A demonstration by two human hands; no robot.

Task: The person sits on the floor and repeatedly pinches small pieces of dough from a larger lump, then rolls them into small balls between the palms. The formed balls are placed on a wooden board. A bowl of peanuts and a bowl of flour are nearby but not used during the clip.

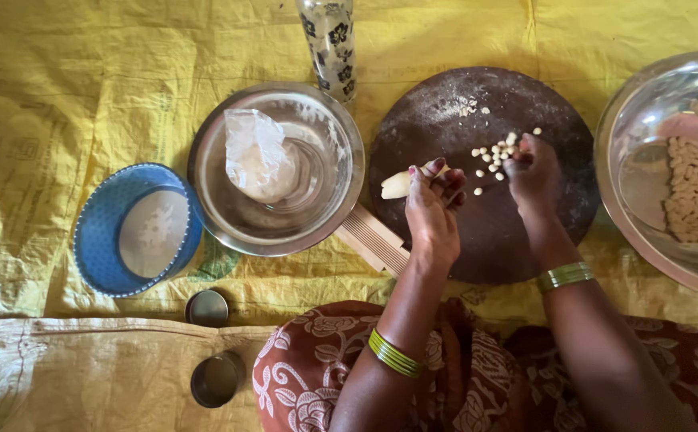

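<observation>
So this looks like the pinching-off stage: left hand (pixel 433 200) is closed around a dough roll (pixel 397 184), its pale tip sticking out toward the steel bowl (pixel 213 172). Right hand (pixel 531 164) has fingertips pinched together over the little bits (pixel 497 152) scattered on the round board (pixel 485 240). Next pinch probably needs both hands close together, same small size as the shaped pieces (pixel 697 192) in the right bowl (pixel 629 128)
</observation>
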